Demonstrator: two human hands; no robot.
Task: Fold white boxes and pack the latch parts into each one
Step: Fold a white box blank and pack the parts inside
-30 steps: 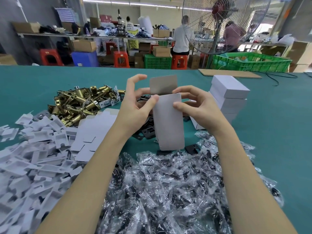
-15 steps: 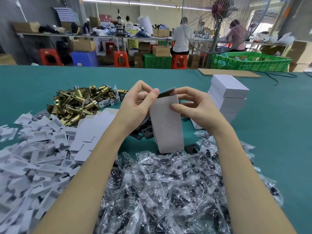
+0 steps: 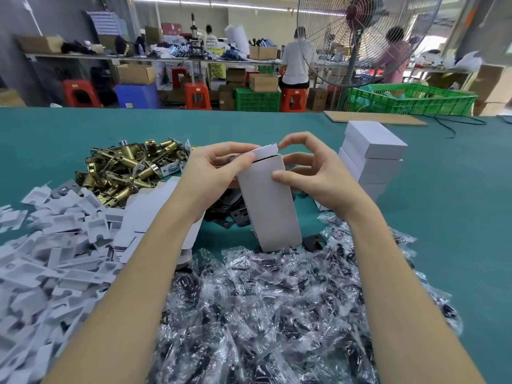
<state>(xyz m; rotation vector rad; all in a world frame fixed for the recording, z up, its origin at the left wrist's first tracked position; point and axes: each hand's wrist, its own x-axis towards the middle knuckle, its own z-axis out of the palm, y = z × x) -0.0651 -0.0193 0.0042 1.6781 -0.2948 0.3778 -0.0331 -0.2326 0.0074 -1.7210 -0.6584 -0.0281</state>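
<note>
Hands: 2, left hand (image 3: 210, 173) and right hand (image 3: 318, 178)
Box in hand (image 3: 268, 203): 1
Stacked closed boxes (image 3: 372, 159): about 5
Brass latches (image 3: 124, 167): too many to count
Bagged parts (image 3: 263, 309): uncountable

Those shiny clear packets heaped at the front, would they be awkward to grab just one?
Probably. The clear plastic packets look crinkled and glossy, so likely floppy and slippery. They lie overlapped in a loose heap, so neighbours may drag along. Each seems to hold small dark parts, so probably light, though the weight can't be judged.
</note>
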